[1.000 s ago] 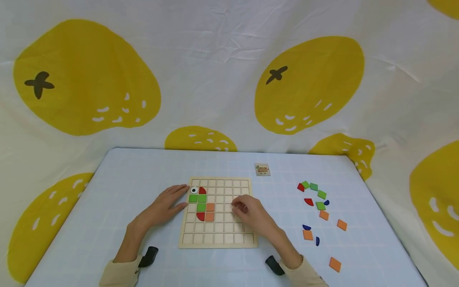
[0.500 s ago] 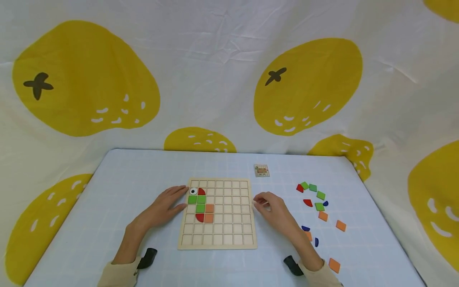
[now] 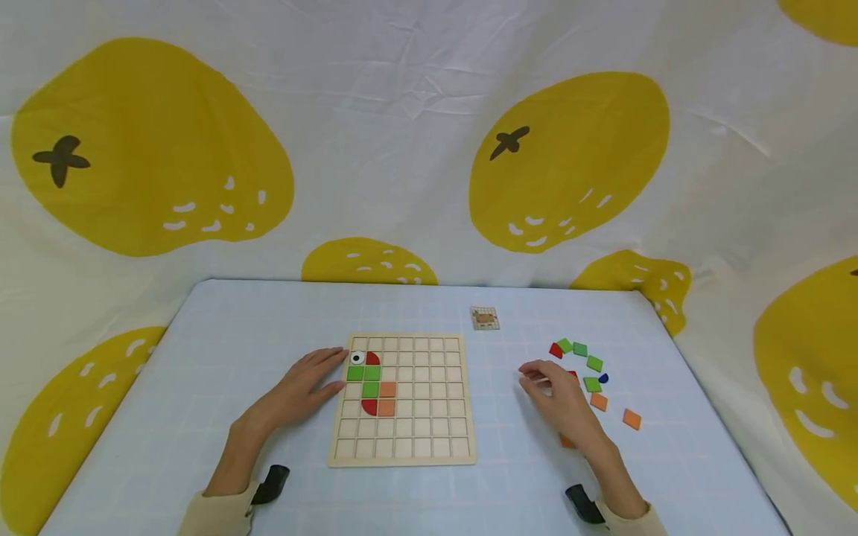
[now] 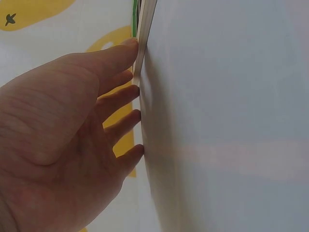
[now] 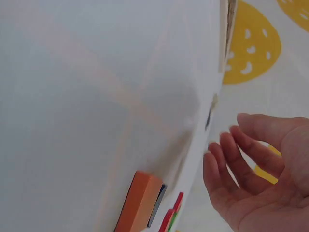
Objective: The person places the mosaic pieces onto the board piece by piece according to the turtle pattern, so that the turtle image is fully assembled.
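Observation:
A wooden grid board lies on the table, with a white eye piece, green squares, orange squares and red quarter-round pieces set in its left columns. My left hand rests at the board's left edge, fingers straight, thumb and fingertips right at the rim in the left wrist view. Between the board and the loose pieces, my right hand hovers over the table with relaxed fingers and holds nothing. It partly hides a red piece and an orange square in the head view.
Right of the right hand lie loose green squares, orange squares, a red piece and a blue half-round piece. A small picture card lies behind the board's right corner. A lemon-print cloth hangs behind the table.
My right hand has moved right, from over the board's right side to beside the loose pieces. The left hand stays at the board's edge. The pieces on the board look the same.

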A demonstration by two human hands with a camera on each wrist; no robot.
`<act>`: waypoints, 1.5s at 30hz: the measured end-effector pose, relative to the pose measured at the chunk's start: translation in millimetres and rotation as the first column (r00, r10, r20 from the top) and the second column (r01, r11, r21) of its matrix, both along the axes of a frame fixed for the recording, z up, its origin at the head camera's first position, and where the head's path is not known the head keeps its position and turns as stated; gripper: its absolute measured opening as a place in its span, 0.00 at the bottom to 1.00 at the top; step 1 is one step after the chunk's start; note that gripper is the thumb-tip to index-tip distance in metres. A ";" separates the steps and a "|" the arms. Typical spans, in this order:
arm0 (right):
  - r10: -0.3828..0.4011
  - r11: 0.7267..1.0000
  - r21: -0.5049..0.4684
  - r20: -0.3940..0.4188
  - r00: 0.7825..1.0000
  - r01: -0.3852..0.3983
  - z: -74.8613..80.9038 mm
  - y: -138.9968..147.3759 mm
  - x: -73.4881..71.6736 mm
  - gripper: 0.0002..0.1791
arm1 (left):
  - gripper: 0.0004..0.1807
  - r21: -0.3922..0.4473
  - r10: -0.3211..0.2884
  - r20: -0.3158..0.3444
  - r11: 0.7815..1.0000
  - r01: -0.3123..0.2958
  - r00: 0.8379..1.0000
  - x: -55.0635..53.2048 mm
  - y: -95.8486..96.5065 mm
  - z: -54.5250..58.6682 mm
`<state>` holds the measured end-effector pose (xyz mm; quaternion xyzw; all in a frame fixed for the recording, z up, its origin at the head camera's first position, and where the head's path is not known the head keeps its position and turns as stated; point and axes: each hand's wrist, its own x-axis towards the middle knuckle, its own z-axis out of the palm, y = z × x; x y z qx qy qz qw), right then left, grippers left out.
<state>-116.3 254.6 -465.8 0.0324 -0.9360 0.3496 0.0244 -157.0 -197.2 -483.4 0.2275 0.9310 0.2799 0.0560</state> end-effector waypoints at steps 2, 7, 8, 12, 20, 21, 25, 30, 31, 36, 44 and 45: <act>-0.004 1.000 0.001 -0.007 1.000 0.004 0.4 9.8 1.4 0.13 | 0.33 0.002 0.001 0.002 1.000 -0.001 1.000 0.1 0.2 1.0; -0.044 0.998 0.036 -0.003 0.999 0.044 1.3 31.5 7.6 0.14 | 0.33 0.004 0.005 -0.005 1.000 -0.005 1.000 0.7 -0.4 0.8; -0.055 0.997 0.048 -0.002 0.998 0.055 1.7 34.9 9.0 0.14 | 0.33 0.003 0.008 -0.003 1.000 -0.008 1.000 0.7 -0.6 0.5; -0.099 0.992 0.076 -0.011 0.995 0.099 3.3 46.3 12.9 0.14 | 0.33 0.002 0.009 -0.007 1.000 -0.009 1.000 1.1 -1.0 0.9; -0.178 0.981 0.072 -0.009 0.984 0.178 3.2 66.8 21.4 0.17 | 0.32 0.002 -0.005 -0.028 1.000 0.005 1.000 0.5 -2.1 -0.3; -0.183 0.980 0.074 -0.007 0.983 0.183 2.8 69.5 22.3 0.17 | 0.32 0.003 -0.006 -0.030 1.000 0.006 1.000 0.4 -2.1 -0.5; -0.190 0.979 0.080 0.015 0.982 0.189 0.0 80.1 25.1 0.20 | 0.32 0.009 -0.007 -0.029 1.000 0.007 1.000 -0.2 -2.0 -1.6; -0.194 0.978 0.089 0.051 0.980 0.189 -3.2 90.9 27.3 0.22 | 0.33 0.017 -0.011 -0.027 1.000 0.011 1.000 -0.8 -0.6 -2.0; -0.193 0.978 0.092 0.054 0.980 0.187 -3.5 92.3 27.4 0.23 | 0.33 0.020 -0.012 -0.028 1.000 0.012 1.000 -0.8 -0.7 -2.0; -0.185 0.978 0.113 0.069 0.980 0.176 -4.6 96.4 28.2 0.23 | 0.32 0.032 -0.013 -0.026 0.999 0.014 1.000 -0.6 -0.3 0.0; -0.188 0.978 0.107 0.104 0.977 0.177 -4.7 100.1 30.1 0.24 | 0.32 0.016 0.002 -0.002 1.000 -0.002 1.000 -1.0 0.7 0.4; -0.188 0.979 0.106 0.109 0.976 0.177 -4.8 100.4 30.3 0.24 | 0.32 0.015 0.003 -0.002 1.000 -0.003 1.000 -1.2 0.6 0.0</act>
